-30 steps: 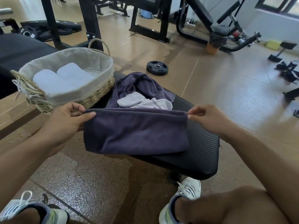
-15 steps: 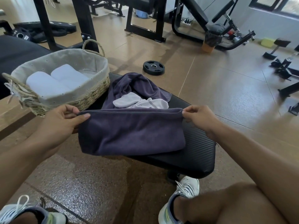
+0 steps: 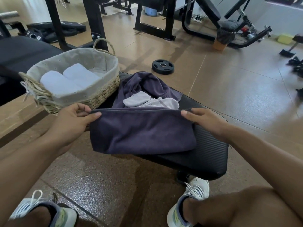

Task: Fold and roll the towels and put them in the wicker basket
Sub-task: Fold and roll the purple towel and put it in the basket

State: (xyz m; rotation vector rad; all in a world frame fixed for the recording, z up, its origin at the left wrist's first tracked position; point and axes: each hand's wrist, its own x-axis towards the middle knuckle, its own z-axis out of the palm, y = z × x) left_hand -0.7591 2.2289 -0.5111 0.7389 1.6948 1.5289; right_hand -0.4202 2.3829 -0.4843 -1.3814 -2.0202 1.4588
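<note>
The folded purple towel (image 3: pixel 142 130) hides both hands' fingers behind its top edge.

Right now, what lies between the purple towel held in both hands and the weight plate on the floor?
In the head view, a crumpled purple towel with a white towel on it lies on the black bench, then bare floor up to the weight plate.

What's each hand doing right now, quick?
Left hand: closed, pinching the left top corner of the folded purple towel.
Right hand: closed, pinching the towel's right top corner.
</note>
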